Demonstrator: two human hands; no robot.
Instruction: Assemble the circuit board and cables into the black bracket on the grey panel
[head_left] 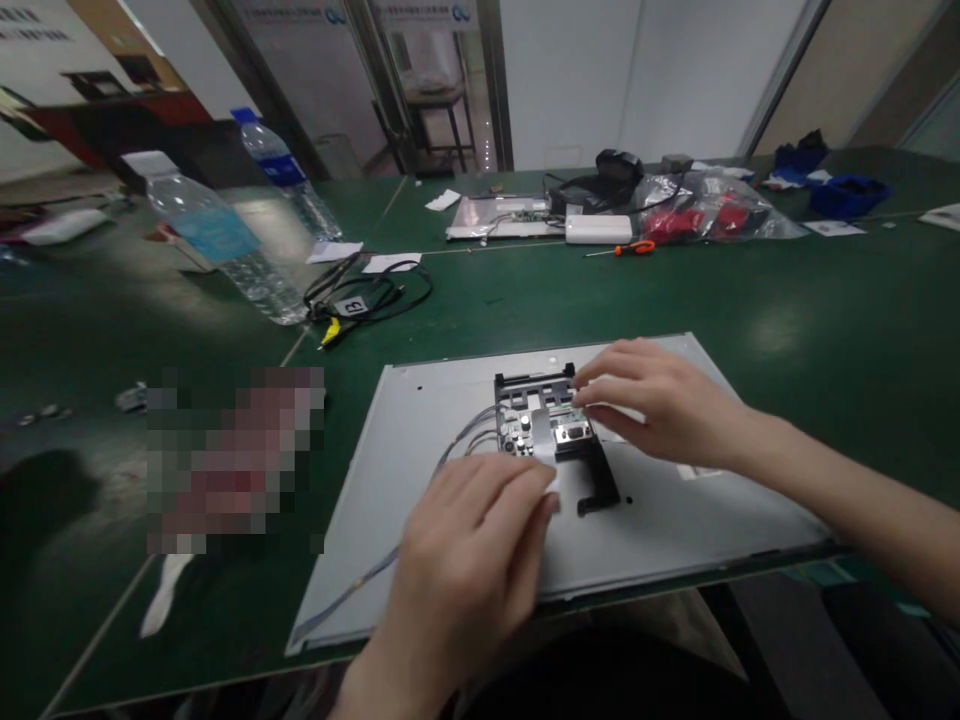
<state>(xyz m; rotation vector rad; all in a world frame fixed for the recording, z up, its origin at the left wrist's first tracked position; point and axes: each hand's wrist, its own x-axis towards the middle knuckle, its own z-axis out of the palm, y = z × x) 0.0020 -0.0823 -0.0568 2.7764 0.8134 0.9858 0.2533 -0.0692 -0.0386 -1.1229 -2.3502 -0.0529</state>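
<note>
A thin, flat silvery strip runs over the small circuit board. My left hand pinches its near end between thumb and fingers. The board sits in a black plastic bracket on a large grey metal panel, and a metal-shelled port shows on its right part. My right hand reaches in from the right, fingers stretched and a gap before the thumb; its fingertips touch the right edge of the board and bracket. Thin grey wires lead left from the board and pass under my left hand.
On the green table stand two water bottles at left, beside black cables. An orange-handled screwdriver, a white box and a plastic bag with red items lie at the back. A blurred-out patch is left of the panel.
</note>
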